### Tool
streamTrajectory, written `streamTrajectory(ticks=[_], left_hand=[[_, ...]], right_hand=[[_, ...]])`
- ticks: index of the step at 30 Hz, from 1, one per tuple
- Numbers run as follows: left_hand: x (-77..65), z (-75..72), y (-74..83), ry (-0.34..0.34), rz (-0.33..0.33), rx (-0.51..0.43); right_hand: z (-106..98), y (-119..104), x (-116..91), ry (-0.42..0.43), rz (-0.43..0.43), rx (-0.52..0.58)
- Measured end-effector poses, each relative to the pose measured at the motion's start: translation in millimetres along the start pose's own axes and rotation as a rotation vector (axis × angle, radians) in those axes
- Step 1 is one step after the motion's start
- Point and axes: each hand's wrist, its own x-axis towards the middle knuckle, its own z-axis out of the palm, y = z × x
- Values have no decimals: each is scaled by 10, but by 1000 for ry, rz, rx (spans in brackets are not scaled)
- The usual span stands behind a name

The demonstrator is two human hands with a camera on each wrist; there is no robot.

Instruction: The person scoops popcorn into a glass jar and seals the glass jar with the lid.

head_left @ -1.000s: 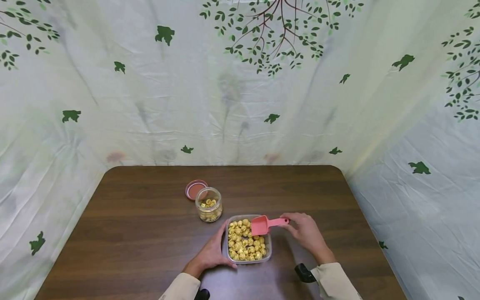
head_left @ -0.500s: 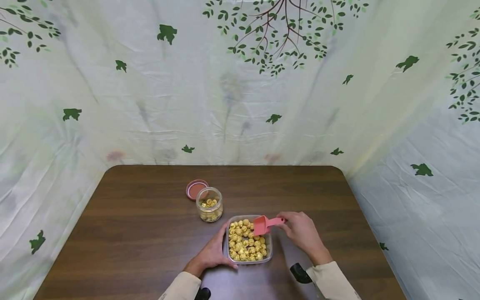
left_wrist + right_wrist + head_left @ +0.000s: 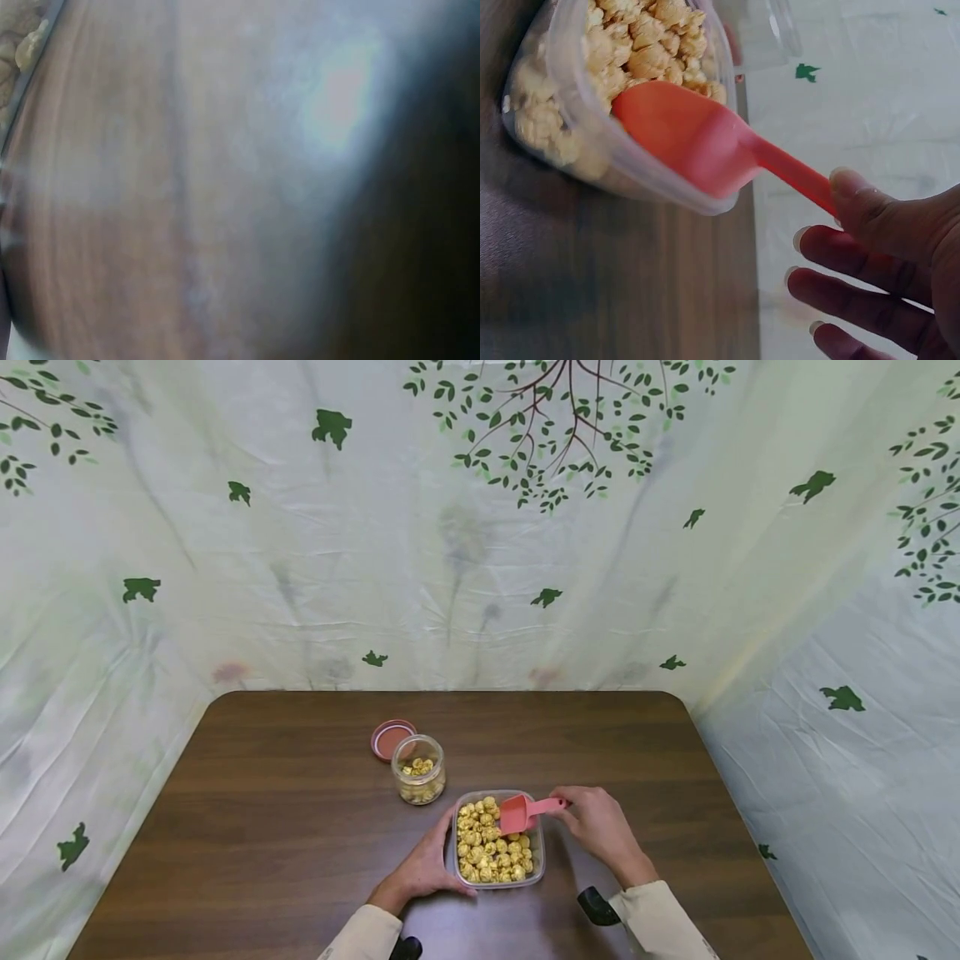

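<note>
A clear plastic container [image 3: 539, 865] full of caramel popcorn [image 3: 480, 858] stands near the front of the table. My left hand [image 3: 426, 865] holds it by its left side, fingers along the wall and thumb at the near corner. In my right hand [image 3: 602, 828] is a pink scoop [image 3: 514, 815], its handle pinched between thumb and index finger. The right wrist view shows the scoop's blade [image 3: 679, 131] inside the rim, its front edge among the popcorn, while the other fingers spread loosely. Only a corner of popcorn [image 3: 28, 49] shows in the left wrist view.
Behind the container to the left stands an open glass jar [image 3: 417, 790] partly filled with popcorn. A red lid [image 3: 386, 741] lies behind the jar. The brown wooden table [image 3: 262, 827] ends at a leaf-printed curtain [image 3: 337, 568].
My right hand has shifted slightly left, and the scoop's blade sits a little lower over the popcorn. The left hand, container and jar stay in place.
</note>
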Motion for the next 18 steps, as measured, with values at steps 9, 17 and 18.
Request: streamTrajectory(ticks=[9, 17, 18], left_hand=[[-41, 23, -27, 43, 98, 48], [-28, 25, -5, 9, -13, -15], [-28, 26, -7, 10, -20, -16]], right_hand=[[91, 196, -2, -15, -12, 115], [155, 386, 8, -99, 31, 237], [161, 402, 11, -102, 29, 239]])
